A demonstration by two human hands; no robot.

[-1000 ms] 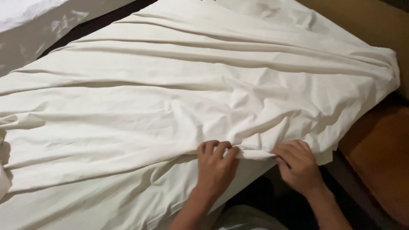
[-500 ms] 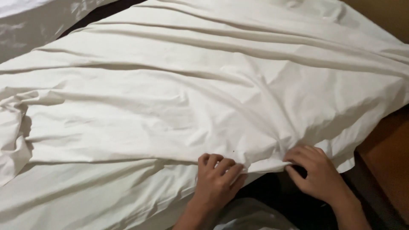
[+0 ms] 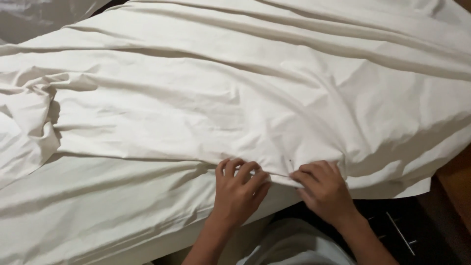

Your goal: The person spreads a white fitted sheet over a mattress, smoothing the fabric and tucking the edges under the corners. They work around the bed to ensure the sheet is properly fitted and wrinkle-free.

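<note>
Head view, left hand (image 3: pixel 239 189), right hand (image 3: pixel 321 189), pinching creased cream sheet (image 3: pixel 206 103)

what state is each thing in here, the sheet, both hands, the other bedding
white sheet: spread out, heavily creased, near edge gathered where the hands meet
left hand: fingers curled, pinching the sheet's edge
right hand: fingers curled, gripping the same edge beside the left
bunched fabric: crumpled in a heap at the left
lower white layer: lying flatter, lightly wrinkled
dark drawer unit: shut

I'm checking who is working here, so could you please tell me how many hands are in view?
2: the left hand and the right hand, side by side, both pinching the near edge of the white sheet. No others show.
</note>
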